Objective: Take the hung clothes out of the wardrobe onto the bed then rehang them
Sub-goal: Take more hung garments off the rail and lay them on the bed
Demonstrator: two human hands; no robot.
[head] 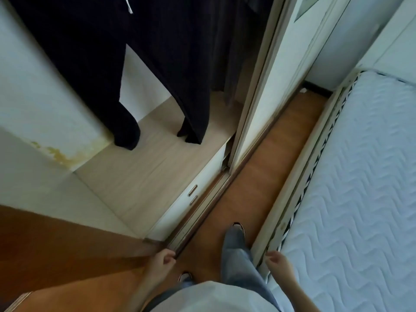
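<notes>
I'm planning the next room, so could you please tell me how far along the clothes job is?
Done: unclear; dark clothes hang in the wardrobe, and the visible mattress bears none. In hand: nothing; left hand and right hand are empty. Left: probably everything, unless all is already rehung.

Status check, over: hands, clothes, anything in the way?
Left hand and right hand low, both empty. Dark clothes hang in the wardrobe, none seen on the bed. Sliding door stands at the wardrobe's right side.

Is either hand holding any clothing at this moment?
No, the left hand and right hand hang empty, while the dark clothes hang in the wardrobe.
</notes>
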